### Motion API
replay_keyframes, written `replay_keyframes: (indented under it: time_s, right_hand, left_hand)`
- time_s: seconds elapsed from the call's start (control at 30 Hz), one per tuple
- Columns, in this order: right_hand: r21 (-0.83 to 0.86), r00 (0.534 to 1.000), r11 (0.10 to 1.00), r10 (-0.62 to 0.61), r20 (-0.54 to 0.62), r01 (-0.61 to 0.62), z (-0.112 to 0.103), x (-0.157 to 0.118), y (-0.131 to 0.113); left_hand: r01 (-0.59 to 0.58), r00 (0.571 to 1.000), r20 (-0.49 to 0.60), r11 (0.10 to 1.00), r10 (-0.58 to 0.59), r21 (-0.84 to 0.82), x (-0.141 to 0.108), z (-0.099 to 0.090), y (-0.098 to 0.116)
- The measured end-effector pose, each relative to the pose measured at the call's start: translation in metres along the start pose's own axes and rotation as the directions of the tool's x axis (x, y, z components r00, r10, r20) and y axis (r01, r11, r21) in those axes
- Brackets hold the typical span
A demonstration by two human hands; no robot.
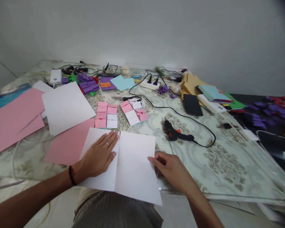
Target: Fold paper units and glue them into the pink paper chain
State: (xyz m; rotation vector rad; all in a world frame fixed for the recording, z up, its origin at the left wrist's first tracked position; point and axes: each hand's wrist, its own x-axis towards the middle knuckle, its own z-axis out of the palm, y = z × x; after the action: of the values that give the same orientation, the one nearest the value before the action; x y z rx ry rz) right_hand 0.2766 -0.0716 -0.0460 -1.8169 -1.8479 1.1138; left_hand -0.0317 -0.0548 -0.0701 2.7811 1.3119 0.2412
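A white sheet of paper [136,164] with a crease down its middle lies opened at the table's front edge, its lower part jutting over the edge. My left hand [98,156] rests flat on the left half, fingers together and stretched out, with a ring and a dark bracelet. The right edge of the sheet is pinched between the thumb and fingers of my right hand [167,164]. Just beyond the sheet are folded pink and white paper pieces [106,115] in two groups. Pink paper [70,144] lies partly beneath the white sheet at left.
A black glue gun [178,133] with its cable lies right of the sheet. Scissors [130,98], a power strip [149,84] and a black phone [193,105] are farther back. Another white sheet [66,109] and large pink sheets [16,120] cover the left side.
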Motion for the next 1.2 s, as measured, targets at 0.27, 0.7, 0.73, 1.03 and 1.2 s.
replay_keyframes:
  time_s: [0.27,0.7,0.73,1.03,1.2]
  right_hand:
    - [0.014,1.000,0.999,-0.031,0.004,0.031,0.000,-0.002,0.004]
    - [0.188,0.994,0.980,0.038,0.099,-0.056,-0.003,-0.003,0.004]
    - [0.206,0.995,0.976,0.056,0.086,-0.073,-0.002,0.000,0.004]
    - [0.188,0.992,0.979,0.057,0.116,-0.079,-0.005,0.003,0.005]
    - [0.092,0.999,0.996,0.011,0.044,-0.015,-0.003,-0.001,0.005]
  left_hand:
    - [-0.003,1.000,0.013,0.999,0.002,0.032,0.001,-0.002,0.000]
    - [0.043,0.999,-0.007,0.999,-0.043,0.002,0.014,-0.006,-0.005]
    - [0.052,0.998,-0.023,0.999,-0.052,0.004,0.014,-0.008,-0.003]
    - [0.028,1.000,0.014,0.999,-0.028,0.028,-0.008,-0.005,0.015]
    - [0.037,0.999,0.038,0.999,-0.038,0.028,-0.005,-0.006,0.013]
